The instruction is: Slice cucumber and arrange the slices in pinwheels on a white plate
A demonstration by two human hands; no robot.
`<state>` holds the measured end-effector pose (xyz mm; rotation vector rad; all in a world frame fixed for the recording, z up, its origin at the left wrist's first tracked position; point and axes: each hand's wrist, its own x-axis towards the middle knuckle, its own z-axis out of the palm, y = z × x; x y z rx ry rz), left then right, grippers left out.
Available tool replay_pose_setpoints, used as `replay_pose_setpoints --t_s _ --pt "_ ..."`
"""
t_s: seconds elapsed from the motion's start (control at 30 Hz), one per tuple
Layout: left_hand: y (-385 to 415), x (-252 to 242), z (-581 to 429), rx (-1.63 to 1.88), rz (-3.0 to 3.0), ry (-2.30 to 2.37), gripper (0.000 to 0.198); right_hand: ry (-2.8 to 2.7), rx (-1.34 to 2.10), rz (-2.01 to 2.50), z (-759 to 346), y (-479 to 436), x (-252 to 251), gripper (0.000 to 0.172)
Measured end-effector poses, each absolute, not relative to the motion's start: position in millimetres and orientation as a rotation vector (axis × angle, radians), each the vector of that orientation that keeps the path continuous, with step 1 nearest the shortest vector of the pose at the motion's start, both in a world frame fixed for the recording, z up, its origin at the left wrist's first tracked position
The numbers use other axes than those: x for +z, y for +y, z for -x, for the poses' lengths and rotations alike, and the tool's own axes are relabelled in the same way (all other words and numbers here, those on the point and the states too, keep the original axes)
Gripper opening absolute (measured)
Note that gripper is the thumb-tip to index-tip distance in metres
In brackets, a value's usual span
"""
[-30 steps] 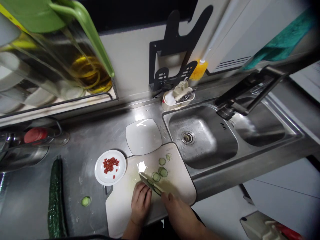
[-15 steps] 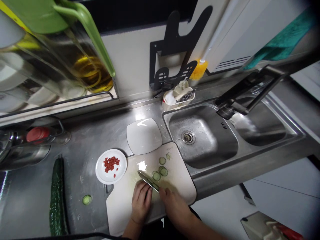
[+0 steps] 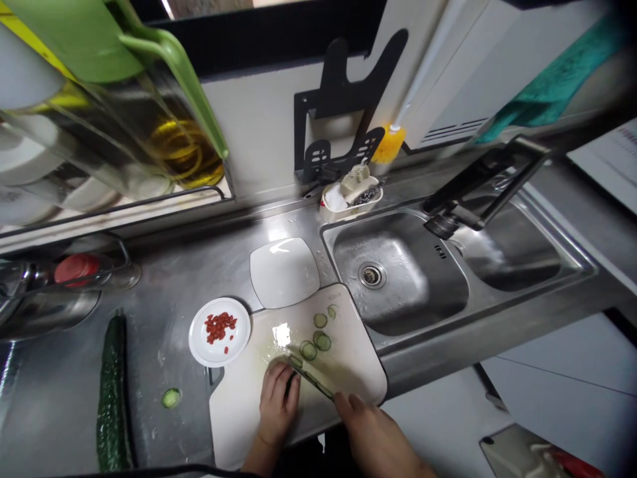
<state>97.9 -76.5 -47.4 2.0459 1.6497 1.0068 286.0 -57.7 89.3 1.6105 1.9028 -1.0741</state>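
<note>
My right hand grips a kitchen knife, its blade slanting up and left over the white cutting board. Green slices appear to cling along the blade. Beside the knife tip, my left hand is curled on the board, closed over a cucumber piece that the fingers mostly hide; only a dark bit shows between thumb and fingers. Several thin cucumber slices lie on the board beyond the blade, some overlapping.
A white plate of red berries and a square white dish adjoin the board. A whole cucumber and a cut end lie left on the steel counter. The double sink with faucet is to the right.
My right hand has drawn the knife back, down and to the right, and its blade now sits lower. My left hand stays nearly in place. The view has shifted slightly.
</note>
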Motion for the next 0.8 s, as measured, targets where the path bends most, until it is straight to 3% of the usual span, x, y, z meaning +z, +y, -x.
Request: replay_pose_setpoints --t_s 0.8 --pt "-75 -48 -98 1.032 -2.070 1.616 0.018 1.847 -1.101 -1.558 -283 -46 101 0.053"
